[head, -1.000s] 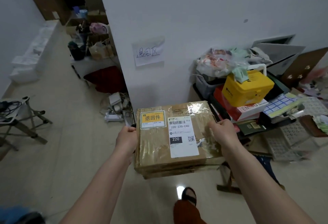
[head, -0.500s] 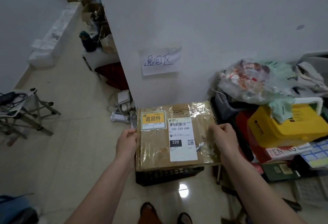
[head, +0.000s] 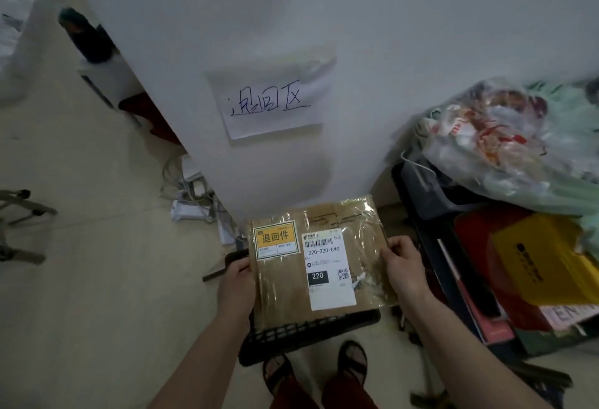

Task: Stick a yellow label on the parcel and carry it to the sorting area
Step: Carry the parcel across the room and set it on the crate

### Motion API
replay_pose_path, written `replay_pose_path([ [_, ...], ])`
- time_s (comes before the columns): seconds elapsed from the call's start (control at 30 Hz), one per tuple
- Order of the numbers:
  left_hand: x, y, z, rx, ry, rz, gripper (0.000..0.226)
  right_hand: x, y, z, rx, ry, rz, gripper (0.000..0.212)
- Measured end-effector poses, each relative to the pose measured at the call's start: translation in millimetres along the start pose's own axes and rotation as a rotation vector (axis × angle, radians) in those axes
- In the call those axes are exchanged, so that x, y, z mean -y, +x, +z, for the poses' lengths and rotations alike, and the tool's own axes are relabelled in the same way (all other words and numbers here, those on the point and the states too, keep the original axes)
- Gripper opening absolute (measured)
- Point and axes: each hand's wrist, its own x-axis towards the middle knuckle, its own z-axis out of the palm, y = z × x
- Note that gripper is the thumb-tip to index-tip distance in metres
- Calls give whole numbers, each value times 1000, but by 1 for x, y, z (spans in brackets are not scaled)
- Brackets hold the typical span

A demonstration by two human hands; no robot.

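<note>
I hold a flat brown cardboard parcel [head: 285, 292] wrapped in clear tape, level in front of me. A yellow label [head: 275, 239] sits on its top left corner, beside a white shipping label [head: 327, 266]. My left hand [head: 235, 282] grips the parcel's left edge and my right hand [head: 403, 267] grips its right edge. The parcel hangs just over a black plastic crate [head: 308, 335] on the floor at the foot of a white wall. A handwritten paper sign [head: 272, 100] is taped to that wall above the crate.
To the right stands a cluttered pile: a plastic bag [head: 496, 136], a yellow box [head: 544, 256], red boxes and dark bins. Power strips and cables [head: 191, 204] lie on the floor at the left of the wall. A folding stand [head: 19, 214] is at far left.
I have stepped closer to the wall and the sign. The parcel now hangs lower, over the black crate, with both hands still on its edges.
</note>
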Motion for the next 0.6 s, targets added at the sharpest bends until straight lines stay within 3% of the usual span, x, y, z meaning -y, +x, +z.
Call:
replay_pose_path([
  [0.3,102,130,56,-43,80,-165,41,-131,130,72,77,0,216,8],
  [0.6,245,266,106,-104,238,-291,44,-290,241,143,175,-12,398,27],
])
